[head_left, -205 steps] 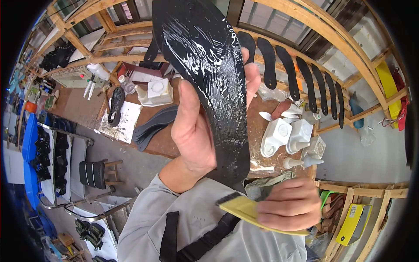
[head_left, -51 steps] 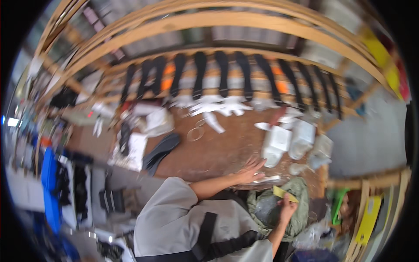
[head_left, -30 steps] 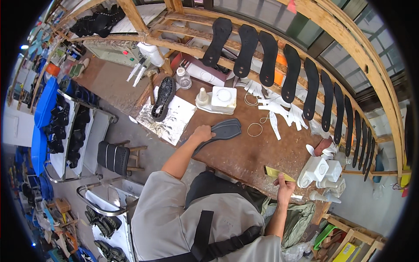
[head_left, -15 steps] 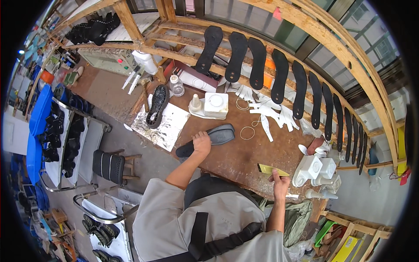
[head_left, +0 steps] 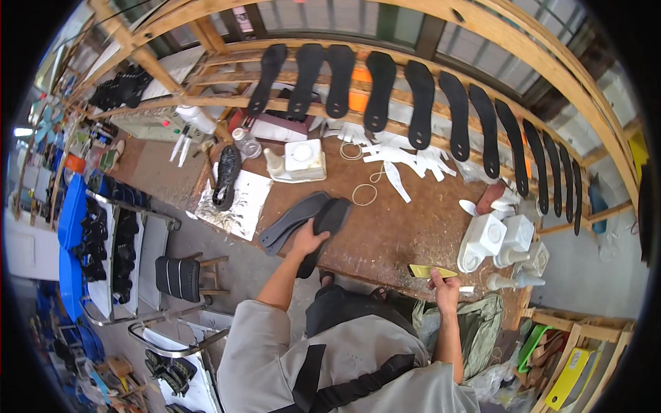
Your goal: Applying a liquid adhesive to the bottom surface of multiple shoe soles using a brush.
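Note:
At the table's front edge my left hand (head_left: 308, 241) is closed on a black shoe sole (head_left: 333, 219), tilted with its narrow end toward me. Just left of it lie grey soles (head_left: 286, 224), one overlapping another, on the brown table. Further right, my right hand (head_left: 445, 285) pinches a flat yellow scraper-like piece (head_left: 422, 271) with a dark end. It is held over the front edge; its exact kind is not clear. A black studded outsole (head_left: 226, 177) rests on a stained white sheet (head_left: 248, 203) at the left.
Black insoles (head_left: 381, 89) line the wooden rack at the back. White bottles (head_left: 487, 234) stand at the right, a square white container (head_left: 303, 156) at the back. White strips (head_left: 420, 157) and elastic loops (head_left: 364, 195) lie behind my hands. A stool (head_left: 180, 279) and a shoe trolley (head_left: 110, 234) stand left.
My left hand has lifted a black sole and shifted it rightward, apart from the grey soles. My right hand still grips the yellow piece. The view has turned slightly.

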Motion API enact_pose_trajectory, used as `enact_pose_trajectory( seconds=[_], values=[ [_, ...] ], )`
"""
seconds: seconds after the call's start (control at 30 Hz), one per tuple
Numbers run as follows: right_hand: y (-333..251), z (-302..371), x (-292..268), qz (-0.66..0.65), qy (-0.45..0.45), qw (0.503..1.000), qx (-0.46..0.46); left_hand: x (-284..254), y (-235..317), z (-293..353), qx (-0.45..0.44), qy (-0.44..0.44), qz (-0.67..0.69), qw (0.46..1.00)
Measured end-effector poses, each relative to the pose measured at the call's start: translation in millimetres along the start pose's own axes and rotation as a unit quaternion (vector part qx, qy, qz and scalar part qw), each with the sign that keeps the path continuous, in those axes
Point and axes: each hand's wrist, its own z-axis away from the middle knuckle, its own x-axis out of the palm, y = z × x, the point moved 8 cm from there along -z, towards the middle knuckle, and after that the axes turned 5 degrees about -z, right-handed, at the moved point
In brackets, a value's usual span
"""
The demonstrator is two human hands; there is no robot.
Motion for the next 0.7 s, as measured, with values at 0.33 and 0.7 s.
enact_pose_trajectory(
  seconds=[0.33, 0.7],
  values=[
    [53, -11, -66, 0.002, 0.033, 0.998, 0.052, 45, 155, 38, 0.201, -0.018, -0.109, 0.973],
    [84, -115, -65, -0.461, -0.019, 0.887, 0.033, 135, 199, 54, 0.307, -0.081, -0.195, 0.928]
  ],
)
